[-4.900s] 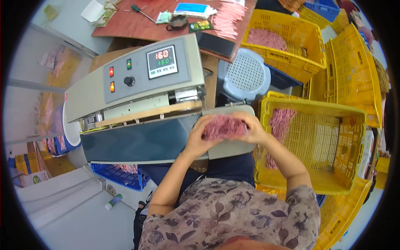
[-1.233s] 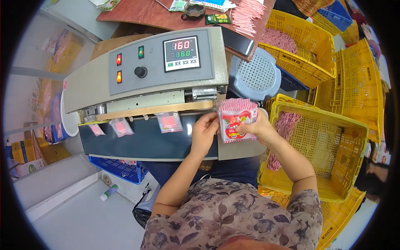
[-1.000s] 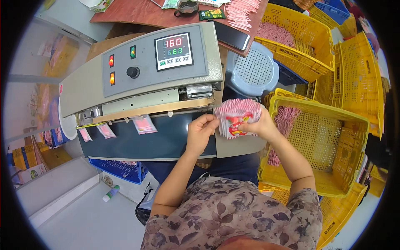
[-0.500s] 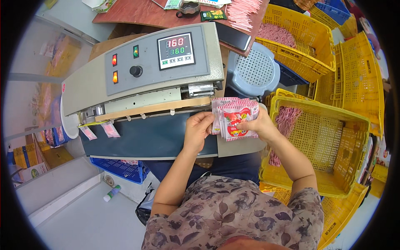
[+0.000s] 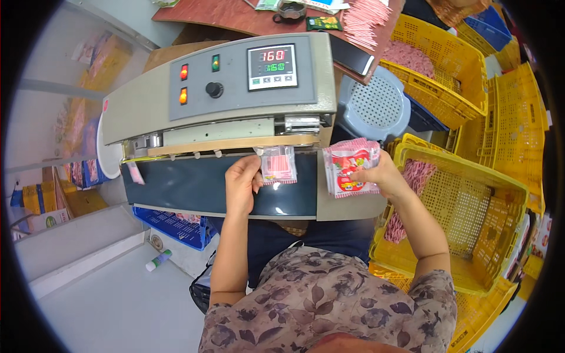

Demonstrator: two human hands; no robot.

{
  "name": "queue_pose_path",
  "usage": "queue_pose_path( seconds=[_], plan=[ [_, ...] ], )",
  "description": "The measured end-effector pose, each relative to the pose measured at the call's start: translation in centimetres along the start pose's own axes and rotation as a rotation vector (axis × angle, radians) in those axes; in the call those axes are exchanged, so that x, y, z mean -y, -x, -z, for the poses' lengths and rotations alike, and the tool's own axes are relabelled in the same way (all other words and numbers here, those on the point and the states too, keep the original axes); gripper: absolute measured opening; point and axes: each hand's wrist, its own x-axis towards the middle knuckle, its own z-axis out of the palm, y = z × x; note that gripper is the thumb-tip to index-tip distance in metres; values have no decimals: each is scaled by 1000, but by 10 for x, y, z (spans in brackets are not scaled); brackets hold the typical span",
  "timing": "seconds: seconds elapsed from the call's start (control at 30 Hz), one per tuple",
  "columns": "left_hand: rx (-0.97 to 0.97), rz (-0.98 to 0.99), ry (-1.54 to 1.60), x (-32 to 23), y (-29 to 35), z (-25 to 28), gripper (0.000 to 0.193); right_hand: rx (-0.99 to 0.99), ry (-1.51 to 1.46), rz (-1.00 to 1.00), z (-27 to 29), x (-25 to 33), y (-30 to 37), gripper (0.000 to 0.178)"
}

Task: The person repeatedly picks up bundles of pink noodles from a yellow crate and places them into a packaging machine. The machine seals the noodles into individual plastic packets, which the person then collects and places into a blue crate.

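My left hand (image 5: 241, 181) is closed, its thumb and fingertips at the left edge of a small clear-backed packet (image 5: 279, 165) with pink contents. That packet's top edge sits at the tan belt guard of a band sealing machine (image 5: 226, 100). To the right, my right hand (image 5: 382, 176) grips a stack of red-and-white packets (image 5: 351, 167), thumb across the front, above the machine's right end. Another small packet (image 5: 135, 173) hangs at the far left end of the sealing band.
Yellow crates (image 5: 509, 187) with pink sticks stand at the right, beside a blue-grey stool (image 5: 375, 103). Behind the machine, a red-brown table (image 5: 229, 16) holds a phone (image 5: 351, 56), a dark cup and pink sticks. A blue crate (image 5: 170, 226) sits below.
My left hand has moved left from the stack to a single packet at the belt. At the far left end, fewer packets hang than before. The whole view has shifted slightly.
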Motion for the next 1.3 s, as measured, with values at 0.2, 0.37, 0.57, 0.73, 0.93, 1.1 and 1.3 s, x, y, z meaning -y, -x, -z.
queue_pose_path(
  seconds=[0.2, 0.37, 0.57, 0.73, 0.93, 1.1, 1.3],
  plan=[
    [-15, 5, -224, -27, -3, 44, 26, 15, -112, -17, -4, 1, 10, 41],
    [-29, 142, -220, -47, -15, 102, 18, 62, -105, 23, -10, -9, 10, 44],
    [18, 83, 93, -53, -33, 145, 19, 87, -42, -78, -1, -19, 19, 44],
    [276, 160, 287, -41, -24, 227, 27, 164, -96, 26, -20, -16, 18, 42],
    [-203, -247, -183, -48, 75, 71, 36, 298, -78, 132, -32, -20, 30, 44],
    [291, -307, -263, 21, 50, -9, 39, 429, -36, 241, -48, -50, 30, 48],
    [437, -398, -336, 45, 31, -71, 25, 165, 298, 537, -8, -21, 52, 39]
  ],
)
